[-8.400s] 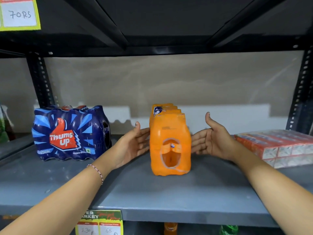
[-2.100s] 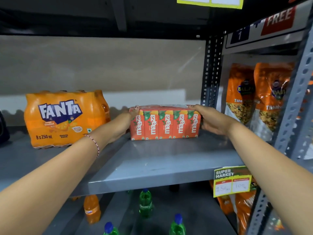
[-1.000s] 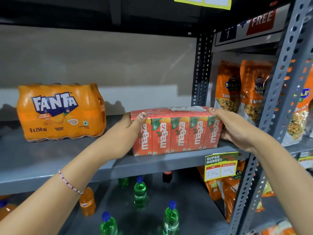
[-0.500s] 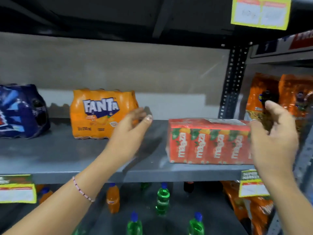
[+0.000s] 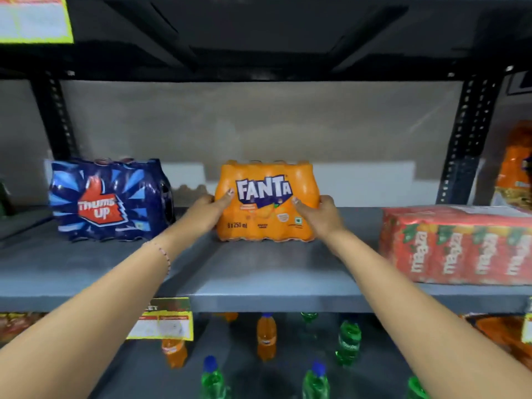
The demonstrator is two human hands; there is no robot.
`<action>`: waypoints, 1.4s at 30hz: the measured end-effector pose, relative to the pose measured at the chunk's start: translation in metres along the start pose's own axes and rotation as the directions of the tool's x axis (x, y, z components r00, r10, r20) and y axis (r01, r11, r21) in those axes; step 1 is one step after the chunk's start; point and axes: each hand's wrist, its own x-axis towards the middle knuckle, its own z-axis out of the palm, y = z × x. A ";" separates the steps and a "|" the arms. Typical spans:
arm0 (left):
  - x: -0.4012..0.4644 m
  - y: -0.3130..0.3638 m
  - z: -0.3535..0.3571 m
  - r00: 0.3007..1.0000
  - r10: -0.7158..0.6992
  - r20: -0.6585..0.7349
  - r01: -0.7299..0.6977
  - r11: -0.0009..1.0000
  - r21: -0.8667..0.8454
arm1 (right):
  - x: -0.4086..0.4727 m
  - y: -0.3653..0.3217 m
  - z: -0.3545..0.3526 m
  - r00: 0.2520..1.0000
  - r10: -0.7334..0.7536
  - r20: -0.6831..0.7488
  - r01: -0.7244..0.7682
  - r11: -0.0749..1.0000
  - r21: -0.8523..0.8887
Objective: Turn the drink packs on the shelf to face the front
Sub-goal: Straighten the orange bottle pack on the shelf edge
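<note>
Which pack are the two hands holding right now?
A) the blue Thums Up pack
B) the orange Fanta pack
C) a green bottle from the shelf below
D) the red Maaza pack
B: the left hand and the right hand grip the two sides of the orange Fanta pack, which stands on the shelf with its logo facing front.

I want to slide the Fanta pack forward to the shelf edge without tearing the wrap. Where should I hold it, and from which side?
Grip the Fanta pack by its two short ends, coming from the front with one hand per side, as the left hand and right hand do now. It stands upright, logo forward, with free space on either side, and its wide face is probably too broad for one hand.
</note>
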 end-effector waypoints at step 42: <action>-0.127 0.025 0.012 0.992 0.123 -0.023 -0.113 0.959 0.259 | -0.119 -0.012 -0.053 1.000 0.029 -0.004 -0.030 0.977 -0.212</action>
